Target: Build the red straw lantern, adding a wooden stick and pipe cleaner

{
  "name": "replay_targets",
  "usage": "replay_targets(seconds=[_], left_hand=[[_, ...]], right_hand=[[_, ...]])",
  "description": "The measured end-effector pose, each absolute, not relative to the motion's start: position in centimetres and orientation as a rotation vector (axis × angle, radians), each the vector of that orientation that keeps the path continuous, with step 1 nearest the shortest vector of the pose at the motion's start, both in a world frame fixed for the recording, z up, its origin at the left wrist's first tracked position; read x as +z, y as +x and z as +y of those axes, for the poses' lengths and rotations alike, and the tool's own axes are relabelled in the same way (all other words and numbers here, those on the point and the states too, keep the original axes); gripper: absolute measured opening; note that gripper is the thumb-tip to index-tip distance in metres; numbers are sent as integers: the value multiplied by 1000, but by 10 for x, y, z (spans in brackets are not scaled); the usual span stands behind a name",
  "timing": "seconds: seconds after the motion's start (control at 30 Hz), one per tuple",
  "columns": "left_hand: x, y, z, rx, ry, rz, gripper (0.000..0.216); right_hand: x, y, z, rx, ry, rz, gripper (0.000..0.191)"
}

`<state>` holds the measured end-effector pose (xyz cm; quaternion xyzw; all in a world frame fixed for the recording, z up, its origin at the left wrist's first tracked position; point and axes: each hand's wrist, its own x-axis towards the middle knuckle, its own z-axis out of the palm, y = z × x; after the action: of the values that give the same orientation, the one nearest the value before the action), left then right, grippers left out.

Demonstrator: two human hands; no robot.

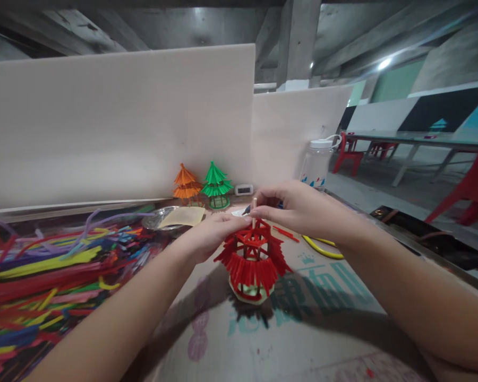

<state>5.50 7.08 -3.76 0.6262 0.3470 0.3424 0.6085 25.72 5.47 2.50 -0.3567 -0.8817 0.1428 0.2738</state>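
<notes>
A red model pavilion (pixel 253 265) with a fringed fuzzy roof, dark posts and a pale base stands on the board in front of me. From its top a thin wooden stick (pixel 254 207) rises upright. My left hand (pixel 215 233) grips the upper left of the pavilion, its fingertips partly hidden at the top. My right hand (pixel 292 204) is closed in a pinch at the stick, thumb and forefinger beside it. Just behind the fingers shows a dark blue pointed tip (pixel 246 210); the rest of that object is mostly hidden by my right hand.
Many coloured pipe cleaners (pixel 43 281) are heaped at left. Behind stand an orange pavilion (pixel 188 185), a green pavilion (pixel 217 185), a small digital clock (pixel 244 189) and a water bottle (pixel 316 164). Red strips (pixel 286 233) and a yellow cord (pixel 322 249) lie at right.
</notes>
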Motion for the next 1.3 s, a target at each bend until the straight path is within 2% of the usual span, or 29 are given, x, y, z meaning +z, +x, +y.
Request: replay_targets(seconds=[0.53,0.7,1.3], left_hand=[[-38,49,73,779,1492,837,36],[-33,51,68,754,1511,857,35],[-37,52,73,780,1462,880,29]], right_hand=[[23,259,57,448,-951,-2312,18],[26,265,61,461,-947,-2224,27],[19,254,56,422,-831,-2057,19]])
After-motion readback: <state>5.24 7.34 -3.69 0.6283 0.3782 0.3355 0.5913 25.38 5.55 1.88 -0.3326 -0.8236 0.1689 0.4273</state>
